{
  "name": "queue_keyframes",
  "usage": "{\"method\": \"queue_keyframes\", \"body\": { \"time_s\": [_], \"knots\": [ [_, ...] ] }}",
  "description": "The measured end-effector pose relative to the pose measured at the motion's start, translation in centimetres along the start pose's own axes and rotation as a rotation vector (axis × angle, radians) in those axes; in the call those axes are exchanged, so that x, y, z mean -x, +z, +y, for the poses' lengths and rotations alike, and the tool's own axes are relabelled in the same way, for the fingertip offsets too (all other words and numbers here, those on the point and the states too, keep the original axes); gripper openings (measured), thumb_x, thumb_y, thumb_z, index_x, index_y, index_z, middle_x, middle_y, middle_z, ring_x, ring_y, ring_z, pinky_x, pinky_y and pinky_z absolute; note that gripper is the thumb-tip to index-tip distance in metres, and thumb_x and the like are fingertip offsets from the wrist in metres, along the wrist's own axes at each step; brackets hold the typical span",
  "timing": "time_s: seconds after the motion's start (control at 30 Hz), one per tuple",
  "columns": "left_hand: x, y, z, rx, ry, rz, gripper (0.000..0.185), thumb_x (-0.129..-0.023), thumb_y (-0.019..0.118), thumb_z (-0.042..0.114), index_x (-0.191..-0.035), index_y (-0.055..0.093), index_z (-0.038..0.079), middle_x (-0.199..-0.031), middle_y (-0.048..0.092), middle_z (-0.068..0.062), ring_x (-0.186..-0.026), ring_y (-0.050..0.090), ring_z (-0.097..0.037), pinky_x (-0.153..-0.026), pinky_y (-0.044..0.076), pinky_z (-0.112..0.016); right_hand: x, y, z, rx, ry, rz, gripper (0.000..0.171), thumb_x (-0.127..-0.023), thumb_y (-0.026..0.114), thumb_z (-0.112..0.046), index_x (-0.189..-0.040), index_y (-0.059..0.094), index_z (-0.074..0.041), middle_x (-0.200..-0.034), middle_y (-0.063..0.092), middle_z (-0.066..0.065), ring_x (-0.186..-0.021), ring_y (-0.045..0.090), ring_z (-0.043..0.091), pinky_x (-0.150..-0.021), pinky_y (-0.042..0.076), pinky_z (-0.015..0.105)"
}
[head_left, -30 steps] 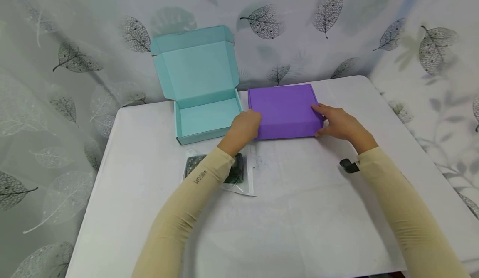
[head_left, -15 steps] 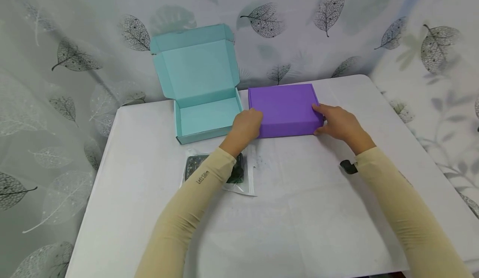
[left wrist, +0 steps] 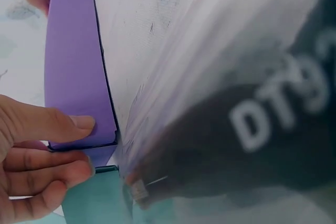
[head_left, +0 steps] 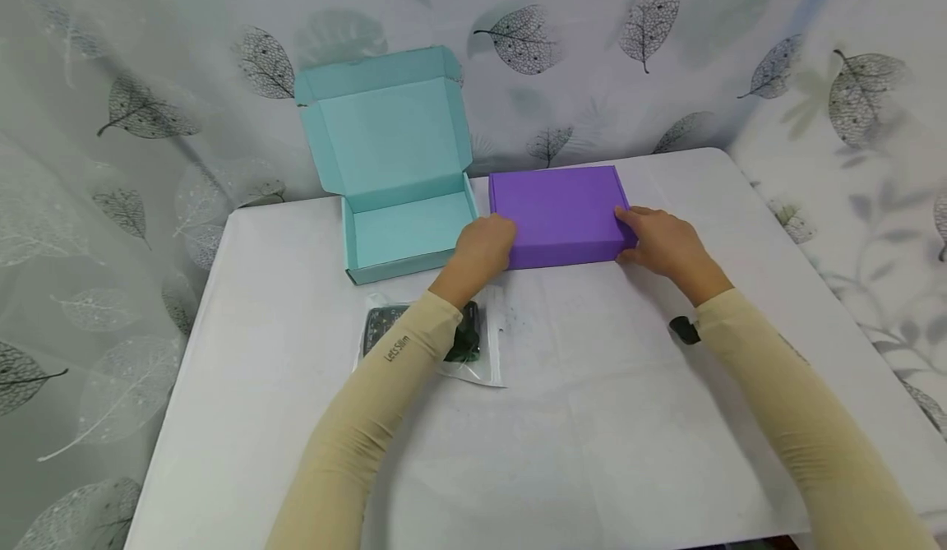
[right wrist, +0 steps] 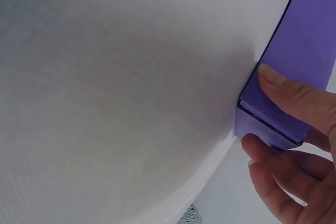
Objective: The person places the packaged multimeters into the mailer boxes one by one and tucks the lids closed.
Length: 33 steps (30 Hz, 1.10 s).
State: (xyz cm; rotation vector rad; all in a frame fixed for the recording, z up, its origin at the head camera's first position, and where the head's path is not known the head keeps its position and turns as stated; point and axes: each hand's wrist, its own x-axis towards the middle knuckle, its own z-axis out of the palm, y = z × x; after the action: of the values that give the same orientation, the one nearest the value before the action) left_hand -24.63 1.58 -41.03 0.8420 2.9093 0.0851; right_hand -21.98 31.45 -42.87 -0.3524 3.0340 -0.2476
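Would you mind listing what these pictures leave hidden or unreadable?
- Purple box contents: lid closed, every view.
- Bagged dark item: head view, the left sleeve covers its middle; left wrist view, blurred behind plastic.
- Small black object: head view, too small, partly behind the right sleeve.

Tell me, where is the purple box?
In the head view, the purple box lies closed on the white table, right of the open teal box, gripped between both hands.
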Motion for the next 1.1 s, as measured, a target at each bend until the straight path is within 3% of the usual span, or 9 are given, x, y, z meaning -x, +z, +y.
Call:
{"method": "queue_keyframes", "body": {
  "time_s": [0.3,0.67,0.97,1.1],
  "knots": [
    [0.1,0.7,0.0,-0.057,0.032,0.05,0.014,-0.101,0.067,0.005,-0.113,0.073,0.003,-0.108,0.072,-0.016,-0.097,0.07,-0.034,-0.078,0.06,-0.044,0.3,0.5,-0.5,0.032,-0.008,0.039,0.079,-0.086,0.088,-0.019,-0.15,0.05,0.004,-0.143,0.054,0.031,-0.12,0.057,0.055,-0.089,0.05,0.067],
    [-0.3,0.3,-0.3,-0.043,0.043,0.112,0.01,-0.101,0.064,0.001,-0.105,0.073,0.002,-0.101,0.072,-0.016,-0.091,0.071,-0.033,-0.073,0.06,-0.042,-0.1,-0.5,-0.6,0.069,-0.018,0.044,0.078,-0.085,0.088,-0.02,-0.149,0.051,0.004,-0.141,0.055,0.031,-0.12,0.058,0.055,-0.087,0.051,0.066],
    [-0.5,0.3,-0.2,-0.044,0.035,0.119,0.011,-0.102,0.062,0.001,-0.104,0.073,0.003,-0.101,0.072,-0.014,-0.089,0.071,-0.032,-0.071,0.06,-0.041,-0.2,-0.6,-0.4,0.066,-0.012,0.018,0.079,-0.086,0.088,-0.02,-0.151,0.049,0.003,-0.143,0.054,0.032,-0.122,0.057,0.054,-0.089,0.05,0.067],
    [-0.4,0.3,0.0,-0.052,0.026,0.09,0.012,-0.103,0.062,0.0,-0.105,0.074,0.003,-0.102,0.072,-0.014,-0.089,0.071,-0.032,-0.071,0.06,-0.042,-0.2,-0.3,-0.4,0.058,-0.003,-0.003,0.081,-0.088,0.087,-0.022,-0.153,0.046,0.002,-0.144,0.052,0.032,-0.124,0.055,0.055,-0.09,0.049,0.067]
  ]
}}
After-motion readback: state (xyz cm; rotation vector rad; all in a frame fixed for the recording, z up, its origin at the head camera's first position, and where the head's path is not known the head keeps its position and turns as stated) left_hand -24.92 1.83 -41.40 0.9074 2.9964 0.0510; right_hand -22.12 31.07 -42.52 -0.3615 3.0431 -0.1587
